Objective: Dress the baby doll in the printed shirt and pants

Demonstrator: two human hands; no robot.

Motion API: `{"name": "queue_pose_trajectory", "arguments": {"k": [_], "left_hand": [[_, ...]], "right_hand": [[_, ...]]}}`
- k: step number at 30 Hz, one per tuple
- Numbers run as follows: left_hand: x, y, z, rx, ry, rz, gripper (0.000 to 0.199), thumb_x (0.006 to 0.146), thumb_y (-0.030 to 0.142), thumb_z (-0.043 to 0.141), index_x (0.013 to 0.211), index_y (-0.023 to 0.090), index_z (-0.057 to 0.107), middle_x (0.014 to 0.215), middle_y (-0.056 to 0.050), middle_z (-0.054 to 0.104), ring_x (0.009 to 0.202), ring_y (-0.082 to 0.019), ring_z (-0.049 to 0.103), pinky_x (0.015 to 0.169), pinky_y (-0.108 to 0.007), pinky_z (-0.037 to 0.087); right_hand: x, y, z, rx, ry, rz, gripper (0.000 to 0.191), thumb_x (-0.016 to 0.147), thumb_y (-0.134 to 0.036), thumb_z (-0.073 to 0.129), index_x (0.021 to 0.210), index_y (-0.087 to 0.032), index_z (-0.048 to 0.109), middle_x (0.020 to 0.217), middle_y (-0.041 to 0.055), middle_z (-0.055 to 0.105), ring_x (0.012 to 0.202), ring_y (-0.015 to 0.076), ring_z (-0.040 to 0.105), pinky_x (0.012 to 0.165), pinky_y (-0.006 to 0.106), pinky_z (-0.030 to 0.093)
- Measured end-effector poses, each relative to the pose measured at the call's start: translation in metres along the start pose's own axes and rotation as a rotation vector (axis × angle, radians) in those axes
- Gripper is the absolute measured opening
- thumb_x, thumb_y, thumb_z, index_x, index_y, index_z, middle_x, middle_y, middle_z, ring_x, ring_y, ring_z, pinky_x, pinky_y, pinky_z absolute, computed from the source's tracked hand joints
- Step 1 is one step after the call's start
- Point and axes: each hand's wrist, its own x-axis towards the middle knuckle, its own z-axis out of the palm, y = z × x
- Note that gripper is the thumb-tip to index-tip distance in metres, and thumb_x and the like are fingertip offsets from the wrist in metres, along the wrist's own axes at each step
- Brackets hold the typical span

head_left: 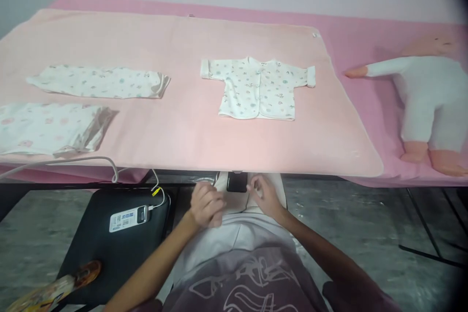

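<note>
My left hand [207, 204] hovers above my lap with its fingers curled into a loose fist, and nothing shows in it. Opposite it, my right hand [266, 196] has its fingers bent but apart, and holds nothing. Between the two lies a black phone [237, 183] on my lap, close to my right fingertips; whether they touch it I cannot tell. Beyond my hands, a small printed baby jacket [258, 88] is spread flat, front up, on a pink mat [164, 126]. A folded printed garment [106, 81] and a folded printed cloth [51, 127] lie to its left.
On the right, a doll [431, 92] in white clothing lies on the pink bedding [340, 53]. At lower left, a black stool [109, 253] bears a power bank [128, 218] with a white cable [159, 200]. A clear packet [54, 292] sits near the stool's front.
</note>
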Motion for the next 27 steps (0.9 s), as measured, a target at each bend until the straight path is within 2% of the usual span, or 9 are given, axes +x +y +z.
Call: {"name": "queue_pose_trajectory", "arguments": {"k": [2, 4, 6, 9, 12, 14, 20, 24, 27], "left_hand": [[-0.011, -0.023, 0.024, -0.046, 0.071, 0.058, 0.044, 0.096, 0.076, 0.062, 0.099, 0.035, 0.078, 0.105, -0.014, 0.078, 0.109, -0.041, 0.074, 0.117, -0.070, 0.053], [-0.007, -0.034, 0.041, -0.089, 0.171, 0.072, 0.043, 0.107, 0.069, 0.055, 0.118, 0.034, 0.077, 0.127, -0.014, 0.078, 0.127, -0.038, 0.071, 0.124, -0.062, 0.050], [0.002, -0.040, 0.052, -0.108, 0.204, 0.052, 0.041, 0.111, 0.064, 0.053, 0.129, 0.034, 0.076, 0.140, -0.013, 0.077, 0.138, -0.037, 0.066, 0.130, -0.059, 0.044], [0.016, -0.045, 0.060, -0.115, 0.186, 0.033, 0.041, 0.111, 0.063, 0.056, 0.128, 0.035, 0.080, 0.143, -0.011, 0.076, 0.144, -0.037, 0.062, 0.136, -0.058, 0.036], [0.025, -0.048, 0.066, -0.126, 0.214, 0.000, 0.040, 0.106, 0.067, 0.063, 0.121, 0.035, 0.083, 0.140, -0.012, 0.075, 0.142, -0.039, 0.061, 0.135, -0.058, 0.038], [0.030, -0.050, 0.069, -0.117, 0.232, -0.027, 0.041, 0.104, 0.068, 0.064, 0.117, 0.035, 0.084, 0.138, -0.013, 0.074, 0.140, -0.040, 0.060, 0.134, -0.059, 0.038], [0.037, -0.051, 0.074, -0.155, 0.231, -0.123, 0.041, 0.102, 0.069, 0.064, 0.113, 0.034, 0.080, 0.136, -0.013, 0.074, 0.144, -0.040, 0.059, 0.139, -0.059, 0.035], [0.030, -0.042, 0.079, -0.286, 0.254, -0.221, 0.047, 0.101, 0.076, 0.065, 0.120, 0.035, 0.079, 0.140, -0.013, 0.071, 0.152, -0.039, 0.059, 0.140, -0.056, 0.038], [0.019, -0.030, 0.085, -0.465, 0.198, -0.194, 0.055, 0.104, 0.083, 0.061, 0.129, 0.037, 0.078, 0.148, -0.009, 0.072, 0.155, -0.036, 0.061, 0.140, -0.051, 0.040]], "right_hand": [[0.011, 0.019, 0.024, 0.140, 0.160, 0.152, 0.039, 0.097, -0.069, 0.066, 0.103, -0.031, 0.063, 0.104, 0.0100, 0.077, 0.097, 0.0337, 0.076, 0.089, 0.053, 0.064], [0.024, 0.029, 0.040, 0.221, 0.202, 0.206, 0.048, 0.091, -0.072, 0.072, 0.108, -0.029, 0.062, 0.104, 0.0100, 0.076, 0.097, 0.0332, 0.076, 0.090, 0.050, 0.064], [0.035, 0.031, 0.049, 0.229, 0.216, 0.213, 0.052, 0.087, -0.073, 0.075, 0.104, -0.027, 0.059, 0.094, 0.0069, 0.073, 0.088, 0.0301, 0.073, 0.084, 0.046, 0.062], [0.046, 0.028, 0.055, 0.164, 0.257, 0.252, 0.052, 0.084, -0.075, 0.076, 0.090, -0.028, 0.054, 0.076, 0.0005, 0.064, 0.073, 0.0250, 0.066, 0.071, 0.039, 0.056], [0.052, 0.024, 0.057, 0.104, 0.253, 0.313, 0.053, 0.082, -0.072, 0.079, 0.077, -0.029, 0.048, 0.061, -0.0030, 0.053, 0.066, 0.0238, 0.062, 0.061, 0.034, 0.051], [0.054, 0.023, 0.056, 0.109, 0.241, 0.321, 0.051, 0.083, -0.070, 0.079, 0.074, -0.029, 0.049, 0.059, -0.0029, 0.052, 0.067, 0.0249, 0.063, 0.061, 0.034, 0.050], [0.050, 0.019, 0.051, 0.216, 0.229, 0.290, 0.042, 0.091, -0.069, 0.064, 0.091, -0.027, 0.064, 0.087, 0.0071, 0.076, 0.096, 0.0328, 0.075, 0.086, 0.042, 0.061], [0.039, 0.007, 0.051, 0.315, 0.193, 0.247, 0.041, 0.095, -0.066, 0.058, 0.106, -0.027, 0.066, 0.107, 0.0097, 0.081, 0.118, 0.0352, 0.075, 0.103, 0.046, 0.061], [0.029, -0.003, 0.052, 0.387, 0.171, 0.214, 0.039, 0.096, -0.065, 0.058, 0.107, -0.028, 0.063, 0.114, 0.0093, 0.080, 0.123, 0.0345, 0.074, 0.107, 0.045, 0.062]]}}
